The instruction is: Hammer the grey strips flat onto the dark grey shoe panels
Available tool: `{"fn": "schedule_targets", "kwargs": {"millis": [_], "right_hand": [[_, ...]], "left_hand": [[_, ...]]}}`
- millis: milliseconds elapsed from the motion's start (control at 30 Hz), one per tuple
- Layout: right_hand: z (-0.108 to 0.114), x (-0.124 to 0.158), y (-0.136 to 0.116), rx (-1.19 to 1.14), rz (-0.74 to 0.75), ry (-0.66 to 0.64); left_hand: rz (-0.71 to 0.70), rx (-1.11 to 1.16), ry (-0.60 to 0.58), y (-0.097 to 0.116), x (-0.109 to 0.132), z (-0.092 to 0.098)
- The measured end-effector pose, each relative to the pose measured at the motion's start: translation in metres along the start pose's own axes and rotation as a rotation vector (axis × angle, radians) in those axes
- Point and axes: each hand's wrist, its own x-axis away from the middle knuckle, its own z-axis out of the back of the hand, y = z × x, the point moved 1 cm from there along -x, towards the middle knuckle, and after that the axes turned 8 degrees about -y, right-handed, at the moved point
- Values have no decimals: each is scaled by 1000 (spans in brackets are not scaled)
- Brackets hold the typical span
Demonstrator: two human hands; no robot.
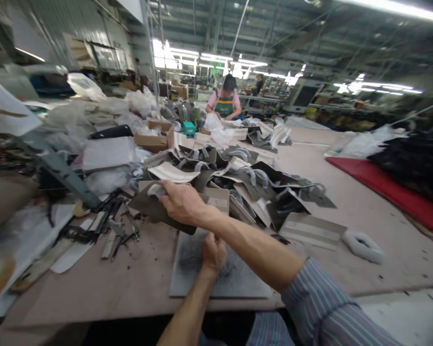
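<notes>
My right hand (pixel 182 202) reaches across to the left, its fingers closed on the plastic-wrapped handle of a dark grey panel (pixel 147 204). The panel hangs tilted beyond the upper left corner of a grey board (pixel 191 283). Over that board my left hand (pixel 213 252) is closed in a fist below the right forearm; what it holds, if anything, is hidden. Just past both hands lies a heap of dark and beige panels (pixel 205 178), several with plastic-wrapped handles.
Scissors and tools (pixel 120 235) lie at the left beside a metal post (pixel 57 168). A white roll (pixel 363 246) and red sheet (pixel 393 187) are at the right. Across the table (pixel 310 154) sits a person (pixel 224 103) in a green apron.
</notes>
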Motion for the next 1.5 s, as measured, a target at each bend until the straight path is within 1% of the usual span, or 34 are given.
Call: {"fn": "schedule_targets", "kwargs": {"millis": [67, 100, 133, 167, 200, 233, 267, 300, 333, 367, 400, 433, 467, 500, 533, 600, 700, 767, 833, 900, 967, 1033, 1067, 1100, 1133, 1167, 1233, 1267, 1300, 1333, 1367, 1433, 1500], "right_hand": [[35, 56, 13, -117, -52, 190], [46, 88, 19, -185, -97, 292], [48, 119, 24, -251, -151, 385], [43, 150, 30, -317, -213, 460], [31, 178, 35, -378, -283, 516], [11, 202, 40, -434, -357, 556], [-13, 222, 44, -473, -423, 603], [-41, 237, 48, -494, -477, 619], [-69, 248, 50, -499, -530, 634], [-95, 255, 51, -497, -573, 643], [-118, 259, 52, -500, -603, 632], [-136, 261, 52, -508, -627, 616], [-149, 261, 53, -526, -642, 591], [-157, 260, 53, -548, -654, 561], [-161, 259, 54, -568, -662, 529], [-157, 256, 56, -580, -661, 468], [-144, 255, 56, -563, -613, 442], [-137, 259, 55, -589, -566, 463], [-133, 266, 58, -629, -531, 468], [-128, 278, 69, -620, -550, 492], [-121, 295, 91, -510, -627, 571], [-113, 317, 122, -295, -727, 647], [-109, 329, 138, -170, -777, 655], [-107, 341, 153, -54, -828, 631], [-106, 353, 167, 41, -881, 574], [-105, 363, 179, 107, -930, 487], [-106, 378, 195, 150, -1001, 291], [-107, 382, 199, 135, -1023, 216], [-107, 383, 202, 99, -1039, 174], [-106, 383, 203, 32, -1052, 164], [-105, 381, 203, -97, -1068, 176], [-101, 373, 200, -472, -1079, 201], [-96, 362, 193, -843, -1041, 183]], "left_hand": [[21, 45, 49, -1, 3, -3], [27, 67, 67, -2, 4, -3], [34, 89, 98, -2, 4, -1], [48, 112, 149, -3, 5, 3], [67, 134, 223, -4, 6, 7], [84, 157, 321, -5, 8, 13], [94, 174, 420, -5, 10, 20], [92, 179, 493, -4, 13, 26], [78, 169, 522, -3, 15, 32], [55, 148, 503, 0, 18, 36], [29, 118, 442, 3, 19, 38], [7, 91, 353, 7, 20, 38], [-7, 75, 250, 11, 20, 36], [-13, 76, 150, 15, 19, 32], [-12, 90, 62, 17, 18, 26], [5, 135, -76, 18, 13, 12], [39, 168, -198, 14, 7, -6], [52, 160, -226, 11, 5, -12], [57, 136, -243, 9, 4, -13], [54, 111, -271, 8, 4, -12], [48, 93, -288, 6, 4, -10], [39, 74, -288, 4, 4, -9], [36, 63, -286, 3, 4, -9], [35, 54, -283, 2, 3, -9], [34, 46, -279, 2, 3, -10], [33, 37, -274, 1, 3, -11], [25, 10, -261, 1, 4, -13], [18, -13, -252, 1, 5, -14], [9, -45, -245, 1, 6, -15], [-3, -86, -236, 1, 8, -16], [-19, -131, -227, 0, 10, -16], [-65, -224, -218, 1, 13, -17], [-120, -302, -233, 2, 16, -17]]}}
